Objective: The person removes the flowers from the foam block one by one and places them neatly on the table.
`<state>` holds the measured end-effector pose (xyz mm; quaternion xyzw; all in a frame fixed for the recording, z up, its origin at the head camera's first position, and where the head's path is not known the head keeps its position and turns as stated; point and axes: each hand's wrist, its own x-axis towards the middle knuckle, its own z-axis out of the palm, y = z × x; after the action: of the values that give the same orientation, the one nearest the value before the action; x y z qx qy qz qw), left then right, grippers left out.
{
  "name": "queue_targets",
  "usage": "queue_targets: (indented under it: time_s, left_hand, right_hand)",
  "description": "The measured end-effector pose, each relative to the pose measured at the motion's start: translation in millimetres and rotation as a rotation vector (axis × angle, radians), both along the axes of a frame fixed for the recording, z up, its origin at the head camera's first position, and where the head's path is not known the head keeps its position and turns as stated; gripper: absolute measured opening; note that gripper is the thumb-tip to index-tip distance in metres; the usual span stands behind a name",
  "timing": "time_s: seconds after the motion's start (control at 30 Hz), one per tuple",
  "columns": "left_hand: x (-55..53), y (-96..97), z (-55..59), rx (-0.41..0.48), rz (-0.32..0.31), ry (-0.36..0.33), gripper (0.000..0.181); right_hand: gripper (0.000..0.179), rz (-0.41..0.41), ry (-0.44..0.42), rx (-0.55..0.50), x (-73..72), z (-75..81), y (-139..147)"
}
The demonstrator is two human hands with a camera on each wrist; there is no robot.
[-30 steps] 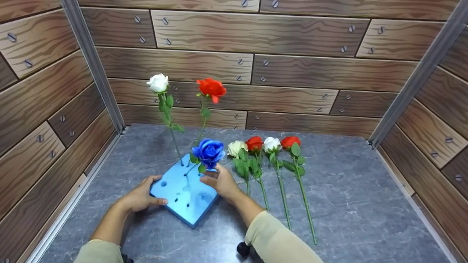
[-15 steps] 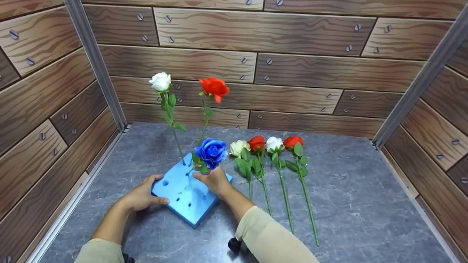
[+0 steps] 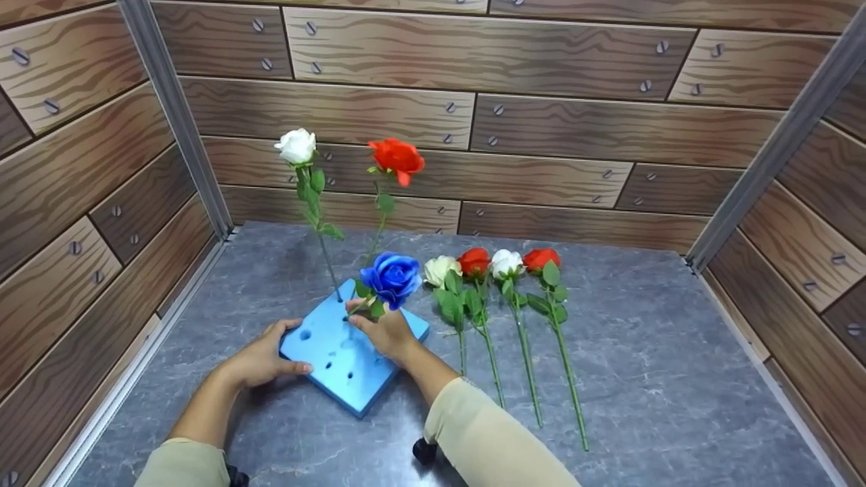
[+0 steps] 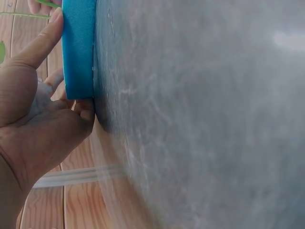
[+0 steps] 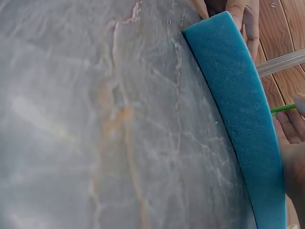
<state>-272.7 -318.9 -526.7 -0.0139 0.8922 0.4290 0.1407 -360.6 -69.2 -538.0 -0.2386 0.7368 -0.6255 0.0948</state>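
Observation:
A light blue foam block (image 3: 325, 338) with several holes lies on the grey marbled table. At its left corner my left hand (image 3: 260, 358) grips it, thumb on the top face and fingers at the side; the left wrist view shows that hand (image 4: 43, 95) against the block's edge (image 4: 78, 52). Over the block, my right hand (image 3: 387, 333) pinches the green stem (image 5: 283, 109) of a blue rose (image 3: 391, 279) close to a hole. The rose leans right, and its bloom partly covers my fingers. A white rose (image 3: 296, 147) and a red rose (image 3: 397, 160) stand in the block's far part.
Right of the block, a cream rose (image 3: 442, 270), a red rose (image 3: 473, 262), a white rose (image 3: 507, 264) and another red rose (image 3: 541, 260) lie in a row, stems toward me. Wood-patterned walls (image 3: 379, 108) enclose the table at the back and sides.
My right hand has moved left from beside the blue bloom to its stem, and the fingers have closed on it. My left hand and the block keep their place.

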Motion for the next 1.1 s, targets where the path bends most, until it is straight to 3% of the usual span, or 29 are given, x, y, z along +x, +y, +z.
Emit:
queue_targets:
  time_s: [0.23,0.5,0.93,1.1]
  left_hand:
    - [1.2,-0.4,-1.4,-0.010,-0.002,0.001,0.112]
    - [2.4,-0.9,-1.8,0.003,-0.009,-0.004,0.111]
    - [1.2,-0.9,0.2,0.010,-0.016,-0.018,0.112]
    - [1.4,0.4,2.1,0.002,-0.021,-0.017,0.112]
  right_hand:
    - [0.020,-0.009,0.074,0.074,-0.2,1.9,-0.6]
    - [0.018,0.014,-0.007,-0.076,-0.2,-0.1,-7.0]
    - [0.017,0.051,0.139,-0.041,1.9,-1.8,-3.4]
    - [0.017,0.034,0.109,-0.072,2.0,-1.5,-1.1]
